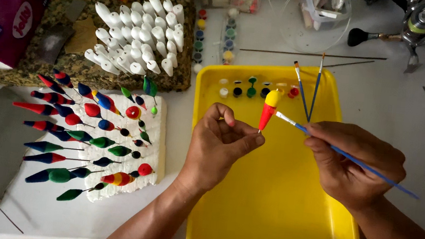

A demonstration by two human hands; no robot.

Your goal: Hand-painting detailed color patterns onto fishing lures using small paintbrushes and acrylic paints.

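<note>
1. The left hand (218, 148) is pinching the thin stem of a fishing float (269, 109) between thumb and fingertips, holding it upright over the yellow tray (271, 213) — the float's top is yellow and its tapering body is red.
2. The right hand (351, 161) is closed around a blue-handled paintbrush (344, 154), gripping it like a pen; the brush tip is touching the red lower part of the float.
3. Two more thin brushes (309, 90) are leaning across the far rim of the tray, crossing near their lower ends.
4. A row of small paint pots (251, 89) is sitting inside the tray along its far edge, just behind the float.
5. To the left of the tray, a white foam block (155, 145) is holding many painted floats (86, 133) on thin sticks — red, blue, green and yellow ones, lying at slants.
6. Behind the foam block, a cluster of plain white floats (137, 37) is standing on a speckled dark slab (67, 64).
7. Two strips of small paint pots (200, 35) are lying on the white table beyond the tray.
8. A fishing reel (419, 20) is resting at the far right corner.
</note>
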